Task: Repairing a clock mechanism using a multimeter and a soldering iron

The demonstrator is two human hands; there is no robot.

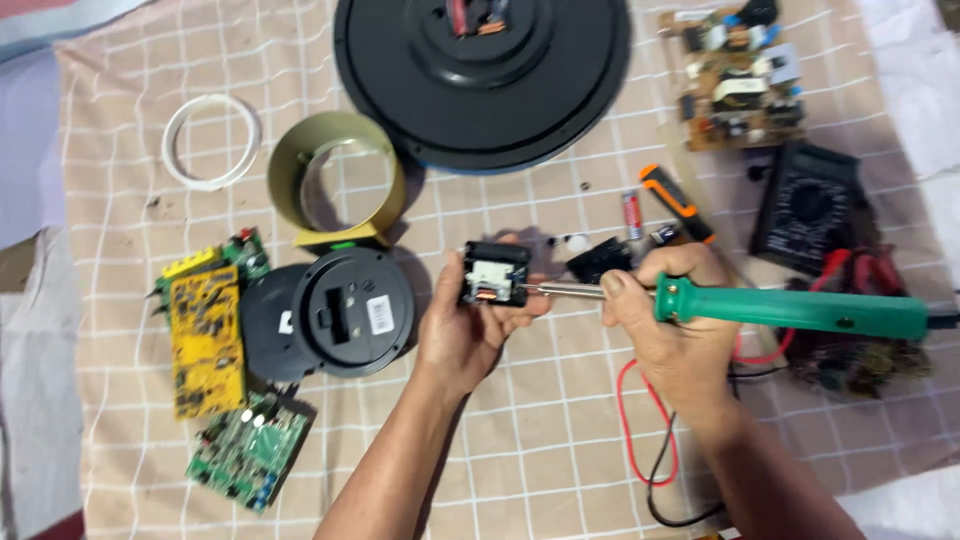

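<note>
Left hand (462, 325) grips black module (494, 274) | right hand (665, 310) grips green soldering iron (790, 308)

Circuit boards (208, 340) lie left of the round housing (352, 312), multimeter (808, 205) far right.

A small white rectangular label (380, 314) is seen stuck on the round black housing (352, 312), left of the hands. Right of them, a grey screen strip (822, 160) is set at the black multimeter's (808, 206) upper edge, dark and unreadable.
</note>
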